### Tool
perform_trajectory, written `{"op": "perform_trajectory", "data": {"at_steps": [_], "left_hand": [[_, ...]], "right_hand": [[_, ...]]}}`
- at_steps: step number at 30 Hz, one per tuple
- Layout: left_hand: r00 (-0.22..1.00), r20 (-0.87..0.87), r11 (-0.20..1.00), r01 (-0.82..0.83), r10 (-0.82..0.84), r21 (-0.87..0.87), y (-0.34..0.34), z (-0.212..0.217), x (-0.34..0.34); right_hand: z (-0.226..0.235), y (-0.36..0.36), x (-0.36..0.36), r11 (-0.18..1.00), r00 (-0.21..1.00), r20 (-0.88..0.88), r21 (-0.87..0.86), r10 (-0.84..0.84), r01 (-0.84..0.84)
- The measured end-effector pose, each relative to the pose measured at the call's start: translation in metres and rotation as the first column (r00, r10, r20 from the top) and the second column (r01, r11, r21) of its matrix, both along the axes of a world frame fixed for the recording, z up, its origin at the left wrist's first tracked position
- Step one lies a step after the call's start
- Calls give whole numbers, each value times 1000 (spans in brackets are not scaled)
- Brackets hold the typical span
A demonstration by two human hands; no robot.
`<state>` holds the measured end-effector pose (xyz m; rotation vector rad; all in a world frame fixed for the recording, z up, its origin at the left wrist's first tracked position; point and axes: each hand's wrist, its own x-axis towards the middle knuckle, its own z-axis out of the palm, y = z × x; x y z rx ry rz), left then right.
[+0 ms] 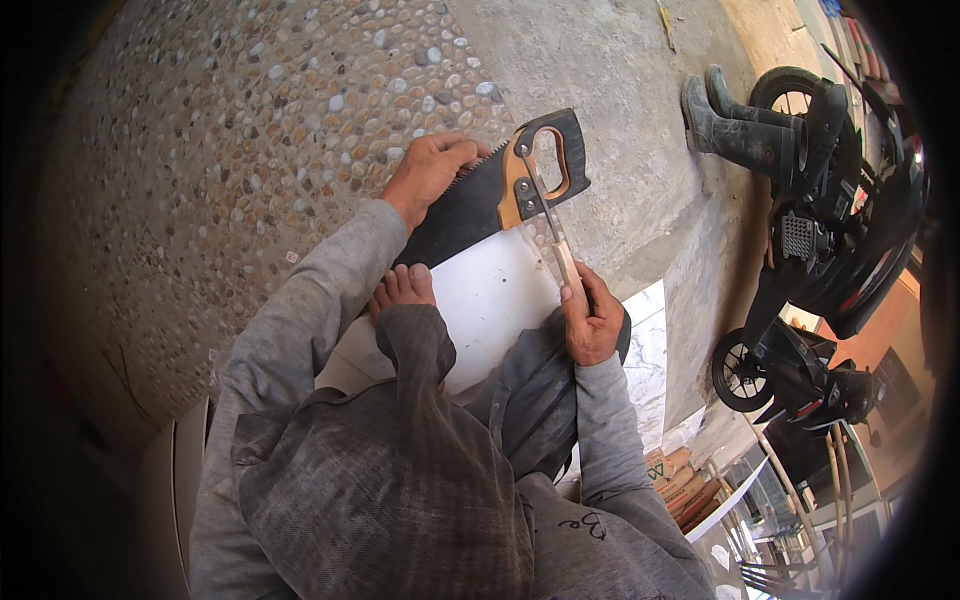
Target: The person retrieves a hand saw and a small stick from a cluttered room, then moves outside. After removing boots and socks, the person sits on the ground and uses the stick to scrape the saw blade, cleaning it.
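A hand saw [450, 215] with a dark blade and a black and yellow handle lies across the edge of a white slab [490, 290], its teeth facing away from me. At the toothed edge, my left hand [430, 170] has its fingers curled onto the blade. My bare foot [405, 287] is against the blade's near edge. My right hand [595, 318] is closed round the wooden handle of a slim file [567, 268]. The file's thin metal shaft reaches over the saw's handle, close to its screws; whether they touch I cannot tell.
Pebbled paving [300, 130] spreads out at the left, with bare concrete [620, 110] beside it. Grey rubber boots [740, 125] stand at the right, next to a black motorcycle [850, 240]. Marbled tiles [645, 340] lie right of my right hand, and stacked sacks [685, 490] are at lower right.
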<state>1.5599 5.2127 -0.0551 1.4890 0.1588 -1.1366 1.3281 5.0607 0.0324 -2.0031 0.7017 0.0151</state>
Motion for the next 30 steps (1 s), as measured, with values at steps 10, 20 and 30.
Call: {"op": "perform_trajectory", "data": {"at_steps": [10, 20, 30], "left_hand": [[1000, 3, 1000, -28, 28, -2, 2, 3, -2], [1000, 20, 1000, -18, 19, -26, 2, 5, -3], [999, 4, 997, -41, 41, -68, -1, -1, -2]], "right_hand": [[-4, -1, -5, 1000, 1000, -20, 17, -22, 23], [-5, 2, -5, 999, 1000, -7, 32, -18, 18], [-12, 3, -7, 999, 1000, 0, 30, -24, 24]]}}
